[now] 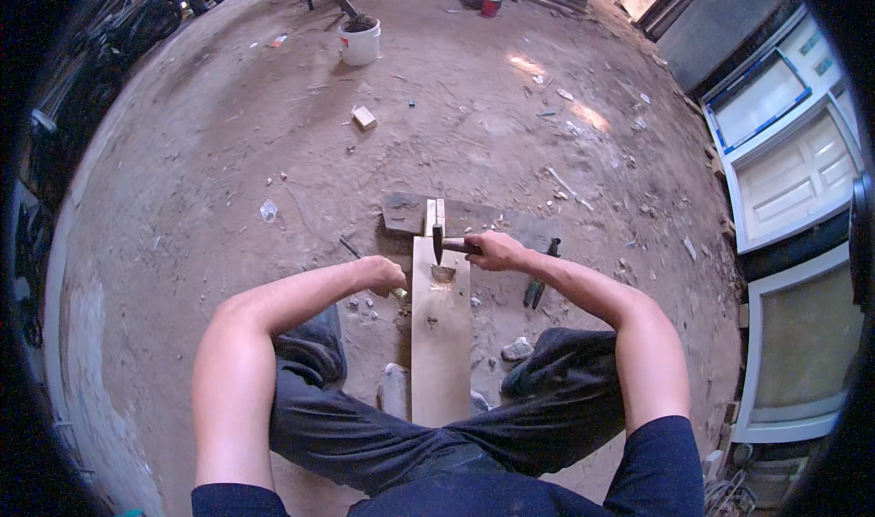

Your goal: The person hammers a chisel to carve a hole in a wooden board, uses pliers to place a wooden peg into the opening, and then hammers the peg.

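A pale wooden board [440, 344] lies lengthwise between my knees, with a rough cut recess [443, 275] near its far end. Just left of the board, my left hand [381, 276] is closed round a chisel. The chisel's thin dark blade [348, 246] points away to the far left, and the light butt of its handle shows below the fist. My right hand [495, 251] grips a hammer [438, 244] by its dark handle. The hammer's head is over the board, just beyond the recess.
A dark plank [406, 213] lies crosswise under the board's far end. Right of the board is a dark hand tool [536, 289]. Stones [518, 349] lie near my feet. Farther off are a small wood block [364, 118] and a white bucket [360, 41]. White door panels [791, 175] lean at right.
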Available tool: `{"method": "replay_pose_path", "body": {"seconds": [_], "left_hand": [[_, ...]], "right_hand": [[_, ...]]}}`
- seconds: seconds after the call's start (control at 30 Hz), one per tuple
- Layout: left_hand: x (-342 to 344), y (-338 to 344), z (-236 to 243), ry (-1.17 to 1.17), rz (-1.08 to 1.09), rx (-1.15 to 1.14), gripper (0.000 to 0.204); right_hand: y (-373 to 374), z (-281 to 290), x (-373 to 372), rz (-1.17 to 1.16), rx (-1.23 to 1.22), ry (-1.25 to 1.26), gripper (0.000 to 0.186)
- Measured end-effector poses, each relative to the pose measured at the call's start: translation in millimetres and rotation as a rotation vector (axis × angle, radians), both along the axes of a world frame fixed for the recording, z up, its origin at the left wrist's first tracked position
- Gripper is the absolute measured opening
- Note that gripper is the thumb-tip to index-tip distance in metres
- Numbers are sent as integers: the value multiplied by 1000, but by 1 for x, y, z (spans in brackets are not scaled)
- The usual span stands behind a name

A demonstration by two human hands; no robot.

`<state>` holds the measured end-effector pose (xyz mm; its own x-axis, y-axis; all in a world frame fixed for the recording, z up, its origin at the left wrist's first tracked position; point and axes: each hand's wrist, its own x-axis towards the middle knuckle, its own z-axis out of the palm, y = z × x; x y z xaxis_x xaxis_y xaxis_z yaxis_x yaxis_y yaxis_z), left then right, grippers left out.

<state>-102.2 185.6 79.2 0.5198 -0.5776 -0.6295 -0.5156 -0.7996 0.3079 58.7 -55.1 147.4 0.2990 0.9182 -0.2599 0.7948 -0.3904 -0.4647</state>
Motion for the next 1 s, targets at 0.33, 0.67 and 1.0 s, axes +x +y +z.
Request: {"method": "replay_pose_path", "body": {"seconds": [0.33,0.67,1.0], "left_hand": [[6,-16,14,93,43,81,38],[-1,-6,11,-41,48,76,35],[-2,2,-2,46,214,-42,30]], "right_hand": [[4,-9,-7,145,-345,-118,34],[2,-28,0,93,-304,-108,32],[-4,-9,-4,-33,2,104,31]]}}
